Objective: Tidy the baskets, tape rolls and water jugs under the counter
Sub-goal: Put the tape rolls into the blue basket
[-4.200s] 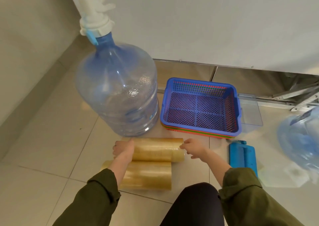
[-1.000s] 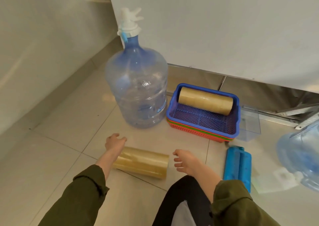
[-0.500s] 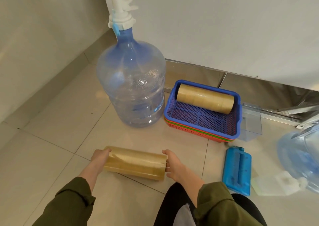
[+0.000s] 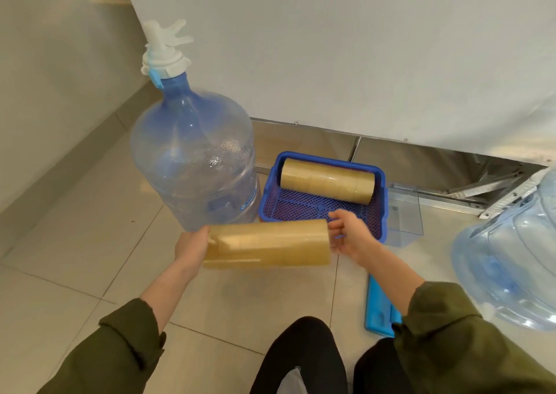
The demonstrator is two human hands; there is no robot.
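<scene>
A long pack of brown tape rolls (image 4: 266,244) hangs above the floor, held end to end between my left hand (image 4: 191,247) and my right hand (image 4: 346,237). Just behind it sits a blue mesh basket (image 4: 382,201), stacked on other baskets, with a second pack of tape rolls (image 4: 326,180) lying across its far side. An upright clear blue water jug (image 4: 192,165) with a white pump cap stands left of the basket. Another water jug (image 4: 511,252) lies tilted at the right edge.
A white counter panel (image 4: 331,47) overhangs the basket, with metal brackets (image 4: 481,186) beneath at the right. A clear plastic tray (image 4: 404,210) sits right of the basket. A blue flat object (image 4: 379,309) lies on the tiles by my right knee. A wall runs along the left.
Both hands closed on the ends of the second tape pack and lifted it off the floor toward the basket. Earlier, the first pack went into the basket.
</scene>
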